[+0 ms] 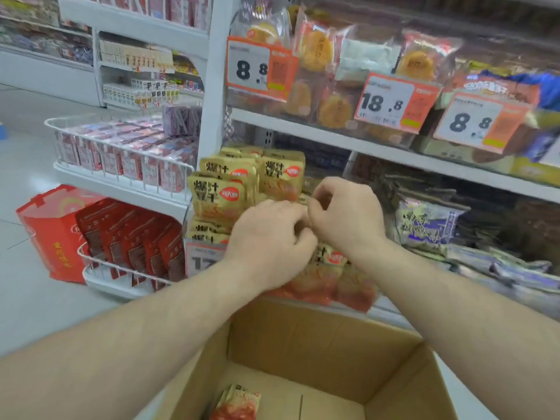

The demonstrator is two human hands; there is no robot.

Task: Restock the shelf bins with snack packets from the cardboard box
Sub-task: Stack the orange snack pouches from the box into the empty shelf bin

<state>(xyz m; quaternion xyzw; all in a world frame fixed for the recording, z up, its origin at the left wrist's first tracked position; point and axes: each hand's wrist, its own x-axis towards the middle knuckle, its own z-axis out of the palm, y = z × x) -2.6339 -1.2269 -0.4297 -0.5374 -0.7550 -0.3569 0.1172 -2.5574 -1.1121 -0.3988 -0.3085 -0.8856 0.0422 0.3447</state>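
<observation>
Many yellow-and-red snack packets (222,194), upright in rows

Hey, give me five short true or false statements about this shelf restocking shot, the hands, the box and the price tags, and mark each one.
1. Both hands are up at the yellow snack packets in the shelf bin. True: the left hand and the right hand meet there, fingers curled on packets.
2. The cardboard box is packed full. False: its floor is mostly bare, with a few packets in box at the near edge.
3. The middle price tag on the upper shelf reads 18.8. True.
4. The red gift box sits on the top shelf. False: it stands on the floor at the left.
5. The right hand is inside the cardboard box. False: it is at the shelf bin.
</observation>
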